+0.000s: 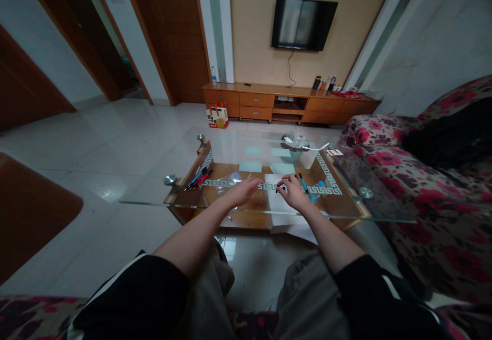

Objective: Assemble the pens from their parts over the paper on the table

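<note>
Black sleeves with a white stripe and grey trousers fill the bottom of the view, and two bare forearms reach forward from them over the near edge of a glass-topped coffee table [154, 202].

A white sheet of paper [282, 212] lies on the glass under the right hand, plain and unmarked where it shows, its near end hanging past the table edge. The right hand [292, 192] rests on the sheet's far part, knuckles up, fingers curled together around a thin dark pen [279, 188] whose tip shows at the fingertips; how firmly it is gripped I cannot tell. The left hand [242, 191] lies palm down with fingers stretched flat towards the sheet, holding nothing, touching the glass just beside a crumpled clear plastic wrapper [226, 182].

One loose blue pen [303, 182] lies just right of the right hand. A bundle of pens [199, 178], red, blue and black, too tightly bunched to count, lies at the table's left side.

Farther back on the table stands one small basket [292, 145]. Beyond it, one paper bag [217, 116] sits on the floor before a wooden cabinet [261, 101], under a wall-mounted television [303, 23]. A floral sofa [423, 186] runs along the right.
</note>
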{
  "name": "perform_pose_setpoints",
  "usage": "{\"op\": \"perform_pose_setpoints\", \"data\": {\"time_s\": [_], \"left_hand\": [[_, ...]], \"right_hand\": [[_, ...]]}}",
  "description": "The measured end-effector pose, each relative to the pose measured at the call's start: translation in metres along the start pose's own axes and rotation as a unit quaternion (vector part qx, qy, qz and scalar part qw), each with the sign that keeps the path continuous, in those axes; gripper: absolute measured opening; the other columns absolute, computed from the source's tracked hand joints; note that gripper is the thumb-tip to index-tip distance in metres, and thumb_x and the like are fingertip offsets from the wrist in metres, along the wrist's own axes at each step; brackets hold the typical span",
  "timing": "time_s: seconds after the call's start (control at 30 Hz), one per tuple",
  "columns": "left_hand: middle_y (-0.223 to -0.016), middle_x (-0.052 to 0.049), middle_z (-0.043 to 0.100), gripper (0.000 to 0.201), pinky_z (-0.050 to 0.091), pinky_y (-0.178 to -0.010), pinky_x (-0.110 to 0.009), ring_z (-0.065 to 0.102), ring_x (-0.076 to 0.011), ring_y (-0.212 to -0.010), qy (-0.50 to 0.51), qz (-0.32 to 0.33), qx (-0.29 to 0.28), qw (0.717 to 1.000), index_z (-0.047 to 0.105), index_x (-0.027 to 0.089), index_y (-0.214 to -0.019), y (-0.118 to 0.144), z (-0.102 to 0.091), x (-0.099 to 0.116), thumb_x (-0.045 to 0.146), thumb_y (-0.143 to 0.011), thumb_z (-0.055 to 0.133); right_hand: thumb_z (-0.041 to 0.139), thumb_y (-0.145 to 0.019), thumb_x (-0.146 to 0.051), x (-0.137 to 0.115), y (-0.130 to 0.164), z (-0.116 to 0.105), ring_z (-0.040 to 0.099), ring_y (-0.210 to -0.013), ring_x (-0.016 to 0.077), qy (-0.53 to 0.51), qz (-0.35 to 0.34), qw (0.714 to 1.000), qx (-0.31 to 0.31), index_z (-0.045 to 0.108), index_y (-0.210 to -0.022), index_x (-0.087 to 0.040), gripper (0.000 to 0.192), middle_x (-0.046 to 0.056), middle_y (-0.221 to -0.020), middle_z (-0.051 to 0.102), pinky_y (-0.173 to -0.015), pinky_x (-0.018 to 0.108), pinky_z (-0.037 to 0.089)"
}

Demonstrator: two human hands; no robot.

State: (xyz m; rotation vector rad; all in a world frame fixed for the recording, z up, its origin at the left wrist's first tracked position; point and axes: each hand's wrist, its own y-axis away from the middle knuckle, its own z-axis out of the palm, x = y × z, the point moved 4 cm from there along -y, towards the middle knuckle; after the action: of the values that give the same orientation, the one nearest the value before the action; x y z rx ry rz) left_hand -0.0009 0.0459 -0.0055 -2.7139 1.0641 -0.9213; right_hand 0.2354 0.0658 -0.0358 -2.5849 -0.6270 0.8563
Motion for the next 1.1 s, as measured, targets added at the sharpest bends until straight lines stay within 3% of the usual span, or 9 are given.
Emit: {"op": "perform_pose_setpoints", "data": {"time_s": [1.1], "left_hand": [[-0.121, -0.008, 0.064, 0.033, 0.049, -0.095, -0.036, 0.061, -0.0212, -0.106, -0.002, 0.001, -0.002, 1.0, 0.056, 0.022, -0.127, 0.0, -0.0017, 0.0021, 0.021, -0.098, 0.04]], "right_hand": [[0.065, -0.086, -0.03, -0.0015, 0.0015, 0.002, 0.051, -0.114, 0.0247, 0.076, 0.033, 0.995, -0.05, 0.071, -0.099, -0.021, 0.017, 0.01, -0.117, 0.05, -0.103, 0.039, 0.041]]}}
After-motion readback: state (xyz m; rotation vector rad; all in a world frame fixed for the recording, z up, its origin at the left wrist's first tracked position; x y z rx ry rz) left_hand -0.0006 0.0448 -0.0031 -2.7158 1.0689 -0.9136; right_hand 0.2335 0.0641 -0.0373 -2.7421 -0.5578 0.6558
